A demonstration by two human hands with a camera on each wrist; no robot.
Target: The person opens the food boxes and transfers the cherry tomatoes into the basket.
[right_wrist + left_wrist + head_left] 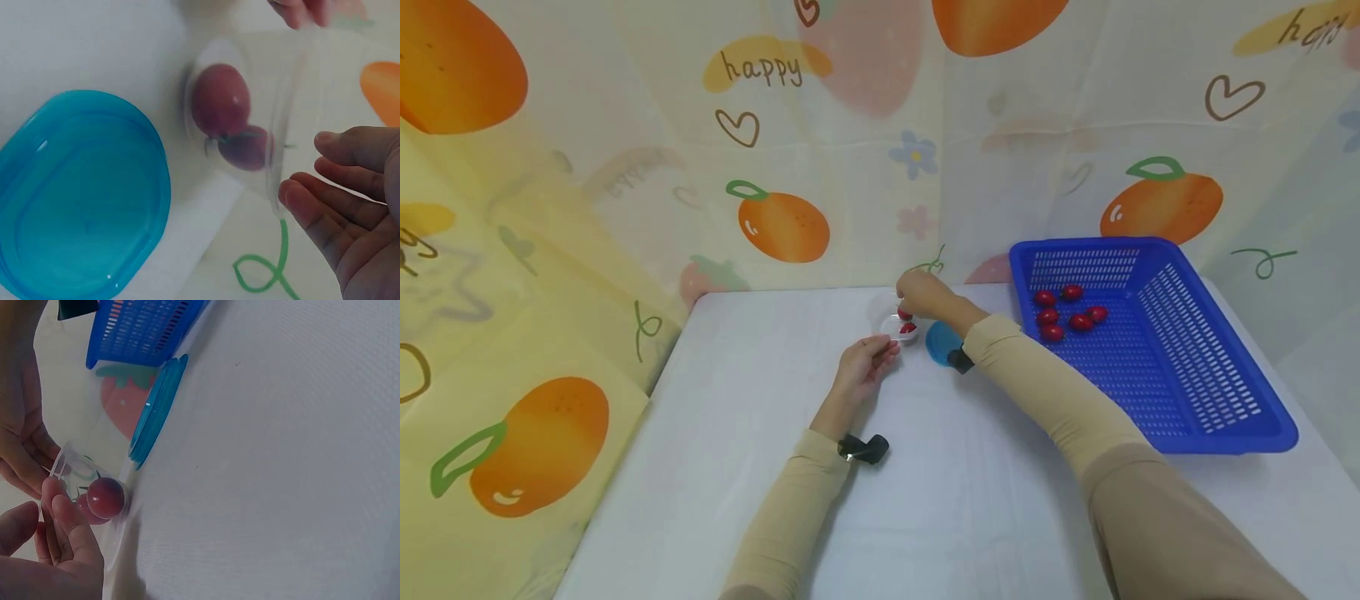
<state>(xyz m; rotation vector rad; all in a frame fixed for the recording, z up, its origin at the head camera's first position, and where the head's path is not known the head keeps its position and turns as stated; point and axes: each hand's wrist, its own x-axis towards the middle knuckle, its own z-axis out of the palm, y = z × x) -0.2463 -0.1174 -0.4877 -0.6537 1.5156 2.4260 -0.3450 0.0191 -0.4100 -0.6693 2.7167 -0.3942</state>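
Note:
A small clear plastic container (891, 327) stands on the white table with two red cherry tomatoes (220, 98) inside, their green stems showing in the right wrist view. Fingertips of my left hand (62, 550) touch the container's near side, the thumb held apart from them. My right hand (356, 206) is at the container's rim, thumb and fingers parted with no tomato between them. In the head view, the right hand's fingers are partly hidden behind its back. Beside the container lies a translucent blue lid (87, 200), below my right wrist.
A blue plastic basket (1225, 333) stands at the right of the table, with several cherry tomatoes (1081, 322) in its far left part. Behind the table hangs a cloth (850, 150) printed with oranges and hearts. A dark wrist camera (865, 450) is strapped to my left wrist.

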